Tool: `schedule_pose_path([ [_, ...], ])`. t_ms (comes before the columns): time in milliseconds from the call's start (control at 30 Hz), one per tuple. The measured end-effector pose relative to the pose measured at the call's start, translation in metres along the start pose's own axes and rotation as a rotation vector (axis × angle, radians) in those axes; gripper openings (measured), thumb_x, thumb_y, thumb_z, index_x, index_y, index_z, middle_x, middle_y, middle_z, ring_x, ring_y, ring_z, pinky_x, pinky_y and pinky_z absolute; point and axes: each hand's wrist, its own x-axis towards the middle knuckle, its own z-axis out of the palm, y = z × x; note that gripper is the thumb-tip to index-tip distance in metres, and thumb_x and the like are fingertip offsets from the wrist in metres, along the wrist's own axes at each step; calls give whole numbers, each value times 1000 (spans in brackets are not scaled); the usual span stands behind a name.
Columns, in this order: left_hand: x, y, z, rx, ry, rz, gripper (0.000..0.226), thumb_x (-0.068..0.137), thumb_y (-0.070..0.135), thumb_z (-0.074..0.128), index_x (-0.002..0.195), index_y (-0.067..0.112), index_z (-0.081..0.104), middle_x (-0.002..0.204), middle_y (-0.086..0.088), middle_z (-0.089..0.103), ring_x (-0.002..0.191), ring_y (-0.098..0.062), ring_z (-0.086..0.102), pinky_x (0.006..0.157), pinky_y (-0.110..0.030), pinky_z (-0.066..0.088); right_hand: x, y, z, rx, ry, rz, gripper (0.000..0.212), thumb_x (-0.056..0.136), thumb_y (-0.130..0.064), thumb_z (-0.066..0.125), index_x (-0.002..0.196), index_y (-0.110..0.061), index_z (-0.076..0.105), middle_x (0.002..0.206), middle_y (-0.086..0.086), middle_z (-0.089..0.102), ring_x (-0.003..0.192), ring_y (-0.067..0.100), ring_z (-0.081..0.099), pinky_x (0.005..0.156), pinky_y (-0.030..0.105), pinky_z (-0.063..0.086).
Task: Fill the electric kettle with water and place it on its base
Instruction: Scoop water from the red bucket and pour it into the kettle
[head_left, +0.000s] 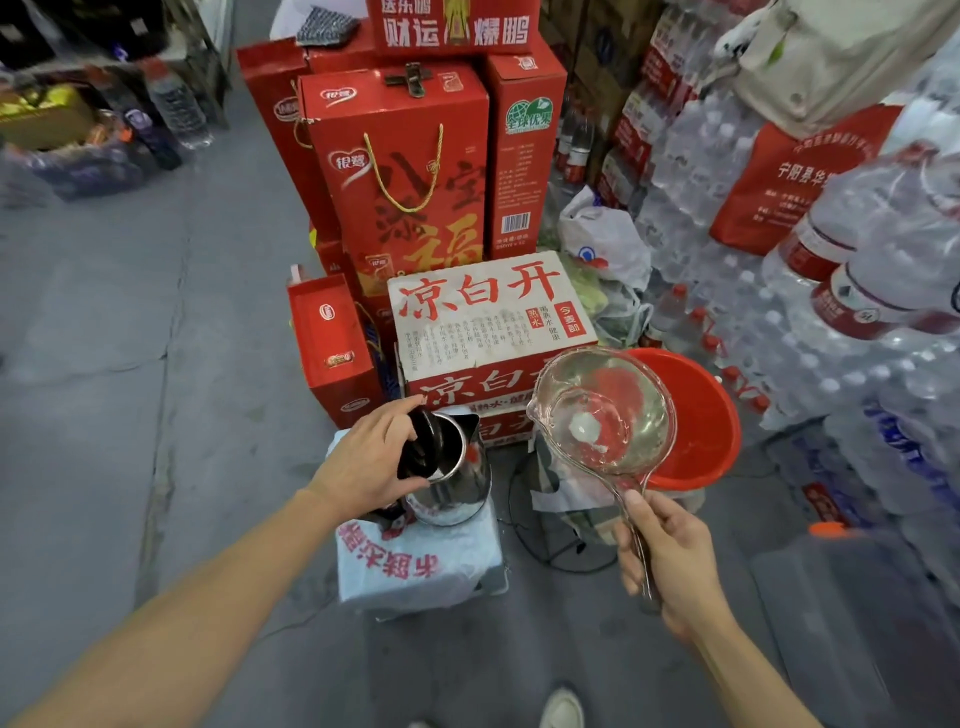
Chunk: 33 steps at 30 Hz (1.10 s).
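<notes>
A steel electric kettle stands on a low stool covered with a printed white bag. Its black lid is tipped up and open, held by my left hand. My right hand grips the handle of a clear plastic water ladle. The ladle holds water and hovers just right of the kettle's spout, in front of a red bucket. The kettle's base is hidden beneath it; a black cord loops on the floor to the right.
Red gift boxes and a white carton with red characters are stacked right behind the kettle. Shrink-wrapped packs of bottled water fill the right side. Grey concrete floor stretches to the left. My shoe shows at the bottom.
</notes>
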Motion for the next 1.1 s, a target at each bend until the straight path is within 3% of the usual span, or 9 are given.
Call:
schedule_pose_path([
  [100, -9, 1, -2, -98, 57, -48, 85, 67, 47, 80, 131, 11, 37, 143, -15, 42, 130, -30, 44, 104, -47, 44, -4, 0, 10, -20, -8, -2, 29, 100, -15, 53, 100, 14, 54, 56, 11, 52, 30, 14, 36, 30, 23, 36],
  [167, -18, 3, -4, -150, 103, -114, 96, 65, 46, 82, 141, 15, 31, 140, -12, 39, 127, -29, 44, 102, -47, 46, -8, 0, 18, -27, -13, -1, 28, 100, -14, 52, 101, 14, 53, 57, 12, 51, 31, 15, 35, 30, 24, 36],
  [267, -31, 4, -6, -221, 178, -210, 87, 62, 49, 83, 133, 23, 41, 136, -5, 37, 120, -26, 47, 95, -46, 51, -12, 1, 31, -25, -26, 7, 26, 101, -12, 51, 102, 14, 52, 57, 12, 50, 31, 14, 35, 30, 23, 35],
  [433, -50, 9, -7, -384, 201, -359, 79, 66, 51, 80, 132, 37, 39, 153, 5, 33, 133, -23, 44, 101, -42, 46, -18, 5, 51, -49, -43, 6, 26, 101, -12, 52, 98, 14, 52, 56, 12, 50, 30, 14, 35, 30, 22, 35],
  [633, -61, 3, -19, -365, 137, -435, 79, 66, 55, 79, 130, 32, 40, 152, 5, 38, 132, -21, 45, 103, -41, 44, -23, 8, 67, -120, -63, -38, 28, 101, -15, 53, 83, 7, 52, 58, 14, 53, 31, 17, 36, 33, 24, 36],
  [1100, -61, 6, -22, -346, 85, -462, 90, 70, 53, 77, 142, 27, 31, 155, 6, 32, 134, -20, 42, 99, -40, 46, -13, 16, 84, -235, -16, -42, 30, 101, -15, 52, 93, 14, 50, 57, 9, 55, 33, 16, 37, 33, 23, 35],
])
